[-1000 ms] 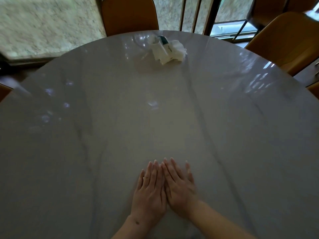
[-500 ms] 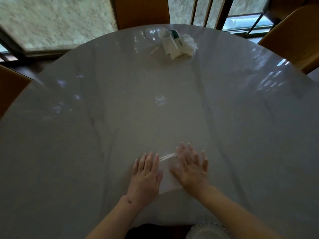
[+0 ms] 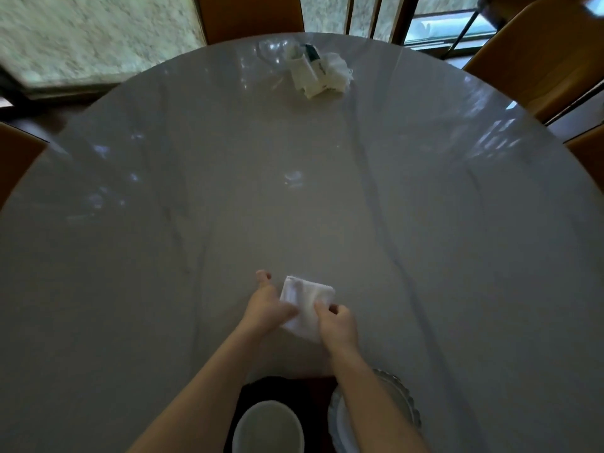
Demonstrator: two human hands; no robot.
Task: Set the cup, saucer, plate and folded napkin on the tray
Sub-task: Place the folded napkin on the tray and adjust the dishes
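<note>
From the head view, I take the folded napkin [image 3: 307, 304] as my landmark. It sits just above the near part of the round table [image 3: 425, 256], held between both hands, a white, roughly square pad with one corner pointing away from me and its long diagonal running from upper left down toward the right wrist.

My left hand [image 3: 266, 308] is at the napkin's left edge, thumb laid across the top of the cloth and the fingers mostly hidden beneath it, two fingertips showing beyond the far-left corner; I read that as a pinch on the left side. My right hand [image 3: 336, 325] is at the napkin's near-right corner, fingers curled and nipping that corner between thumb and forefinger.

Nearer to me than the napkin, below the table edge, I see a white round vessel [image 3: 268, 426], and to its right, largely under the right forearm, a scalloped glass plate [image 3: 405, 400]. I cannot make out a tray or a saucer for certain.

Far beyond the napkin, at the table's opposite rim, lies a crumpled tissue pack [image 3: 318, 73].

My judgement: the coming move turns on carrying the napkin back toward me and downward, and the right hand is the nearer one to the plate.
</note>
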